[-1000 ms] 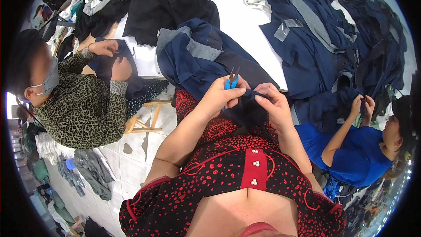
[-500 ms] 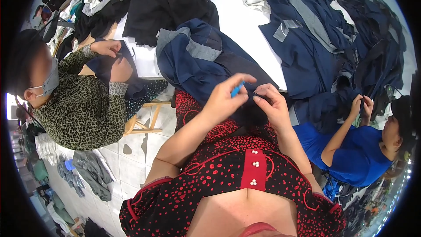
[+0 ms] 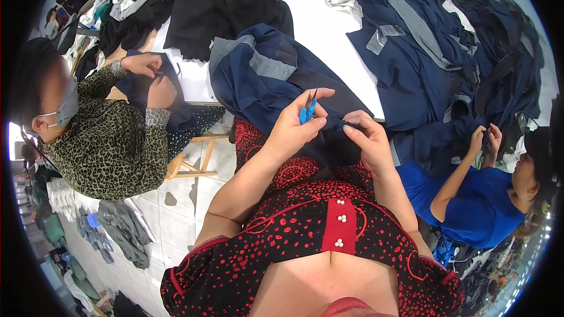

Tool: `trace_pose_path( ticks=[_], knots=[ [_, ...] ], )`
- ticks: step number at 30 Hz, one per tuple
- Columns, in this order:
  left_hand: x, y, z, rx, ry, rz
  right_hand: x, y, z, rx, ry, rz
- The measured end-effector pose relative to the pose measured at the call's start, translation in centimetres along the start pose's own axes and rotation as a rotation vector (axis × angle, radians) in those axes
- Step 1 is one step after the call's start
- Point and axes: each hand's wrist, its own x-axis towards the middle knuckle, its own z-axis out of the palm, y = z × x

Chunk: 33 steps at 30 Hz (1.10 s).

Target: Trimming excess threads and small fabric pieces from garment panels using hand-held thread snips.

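Observation:
My left hand [image 3: 295, 126] is closed around small blue-handled thread snips [image 3: 307, 111], whose dark blades point up and away from me. My right hand [image 3: 370, 141] pinches the edge of a navy garment [image 3: 244, 91] between thumb and fingers. That garment spreads from my lap up over the table edge, with grey lining patches turned outward. The exact spot under my right fingertips is too dark to make out.
Black cloth [image 3: 229, 12] is heaped on the white table [image 3: 311, 6] ahead, and more navy garments [image 3: 405, 70] lie to the right. A person in a patterned top [image 3: 111, 152] works close on my left; another in a blue top [image 3: 482, 205] sits at my right.
My left hand has shifted slightly left and turned, so the snips now stand blades up and show more fully. My right hand stays on the garment, moved only a little.

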Motion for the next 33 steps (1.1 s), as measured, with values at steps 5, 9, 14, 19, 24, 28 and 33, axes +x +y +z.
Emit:
trace_pose_path(
  ticks=[5, 9, 14, 19, 24, 28, 33],
  knots=[
    [-0.5, 0.0, 1.0, 0.172, -0.044, 0.061, 0.1, -1.0, 0.4, -0.228, -0.107, -0.053],
    [-0.6, 0.6, 0.5, 0.052, -0.021, 0.035, 0.6, -0.1, -0.4, 0.092, -0.002, -0.096],
    [-1.0, 1.6, 0.1, -0.113, -0.06, -0.016, 2.2, 0.3, -0.1, -0.026, -0.213, 0.308],
    [-1.6, 2.1, -1.1, 0.007, -0.038, 0.049, 2.8, 0.5, 1.5, -0.052, -0.478, 0.074],
    [-2.4, 2.3, -2.1, 0.174, 0.05, 0.094, 3.7, -0.2, 1.0, -0.419, -0.34, -0.191],
    [-2.7, 1.5, -2.0, 0.437, 0.036, 0.215, 3.1, -1.8, 2.7, -0.615, -0.196, -0.322],
    [-2.9, 1.1, -1.5, -0.044, 0.043, 0.07, 2.4, -1.3, 3.2, -0.639, -0.044, -0.509]
  ],
)
